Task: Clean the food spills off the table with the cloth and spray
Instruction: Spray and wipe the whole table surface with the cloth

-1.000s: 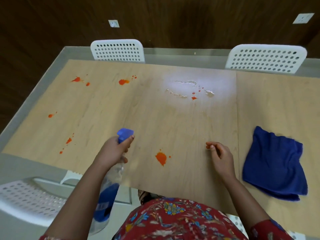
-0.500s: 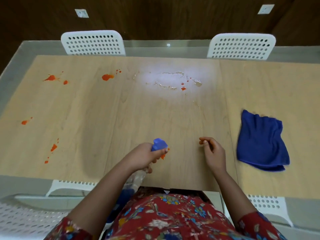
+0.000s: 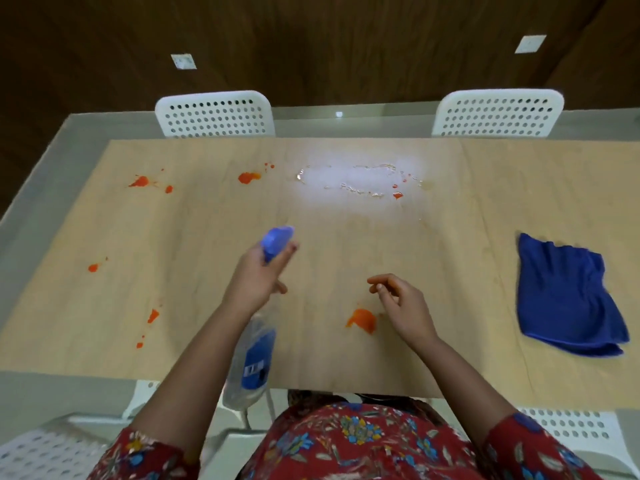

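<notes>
- I see the left hand point(image 3: 258, 278) gripping the spray bottle point(image 3: 254, 362) at its neck, fingers curled round it and one finger stretched along the blue nozzle point(image 3: 275, 239).
- The bottle's body is clear with a blue label; I cannot tell how much liquid is in it. It hangs over the table's point(image 3: 207, 237) near edge.
- The right hand point(image 3: 401, 306) holds nothing; its fingers are loosely curled, just beside the nearest orange spill point(image 3: 362, 320).
- The cloth point(image 3: 568, 299) lies crumpled on the table to the right, well apart from both hands.
- A wet patch point(image 3: 356, 185) shines at the far middle, with red specks at its right end.
- More spills sit at far left point(image 3: 142, 181), far centre point(image 3: 247, 177), left point(image 3: 93, 267) and near left point(image 3: 152, 315).
- Bare wood lies between the hands and the wet patch.
- Two white chairs point(image 3: 214, 114) stand at the far edge.
</notes>
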